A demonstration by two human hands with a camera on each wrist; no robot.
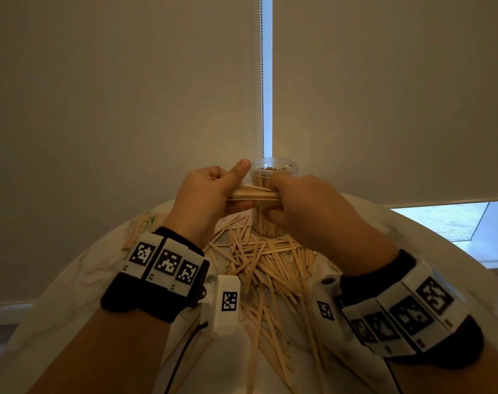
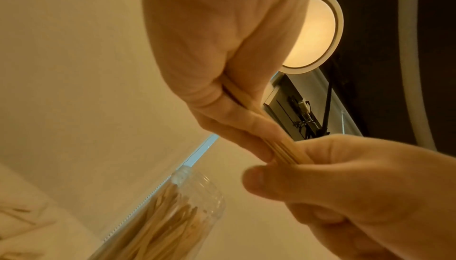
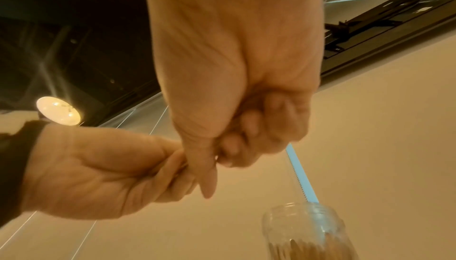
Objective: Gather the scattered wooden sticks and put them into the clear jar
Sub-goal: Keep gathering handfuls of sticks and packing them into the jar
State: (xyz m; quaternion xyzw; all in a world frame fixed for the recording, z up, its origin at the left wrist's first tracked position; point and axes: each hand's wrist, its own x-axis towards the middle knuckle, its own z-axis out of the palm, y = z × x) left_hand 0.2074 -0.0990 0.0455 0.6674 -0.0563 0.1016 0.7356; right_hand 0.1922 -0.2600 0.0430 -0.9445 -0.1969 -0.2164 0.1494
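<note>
Small bundle of flat pale wooden sticks point(image 1: 254, 193), level, gripped at either end by left hand point(image 1: 206, 194) and right hand point(image 1: 307, 206), just before clear round plastic jar point(image 1: 273, 169) part-filled with sticks; loose stick pile point(image 1: 270, 268) on white round table point(image 1: 71, 294).

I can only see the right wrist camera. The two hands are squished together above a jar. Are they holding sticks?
Observer: Yes. The left hand and the right hand each grip one end of a bundle of sticks.
Operator: Is it in the jar?
Observer: No. The bundle lies sideways in front of the jar, below its rim.
Operator: Are there more sticks to pick up?
Observer: Lots. A big pile lies on the table, between the wrists.
</note>
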